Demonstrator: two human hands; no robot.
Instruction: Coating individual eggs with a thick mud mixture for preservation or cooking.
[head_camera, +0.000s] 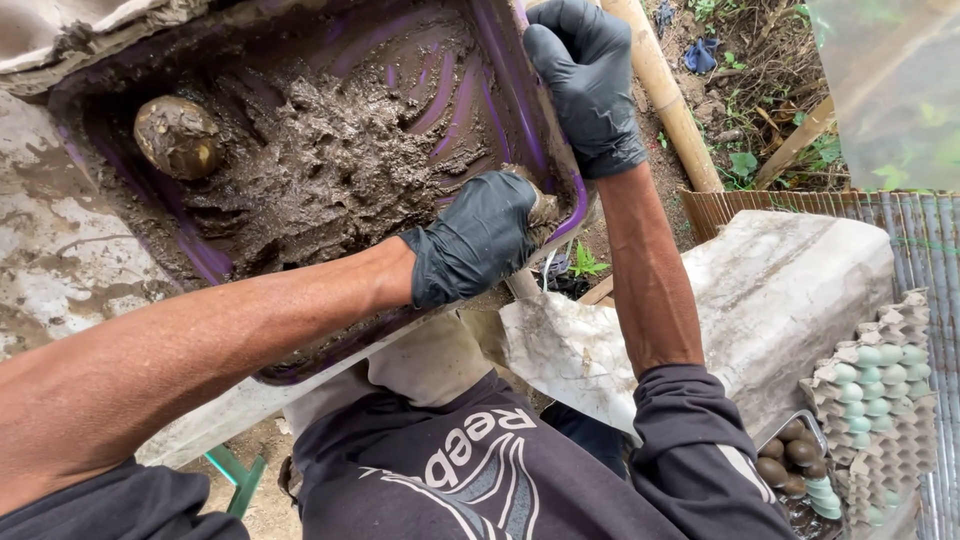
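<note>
A purple plastic tub holds thick grey-brown mud. A mud-coated egg lies in its far left corner. My left hand, in a black glove, is closed around a lump of mud at the tub's near right corner; I cannot tell what is inside the lump. My right hand, also gloved in black, grips the tub's right rim from outside.
Grey cardboard trays of pale green eggs stand at the right, beside a small container of brown eggs. A mud-stained white sack lies between them and the tub. A bamboo pole runs behind the tub, with weeds beyond.
</note>
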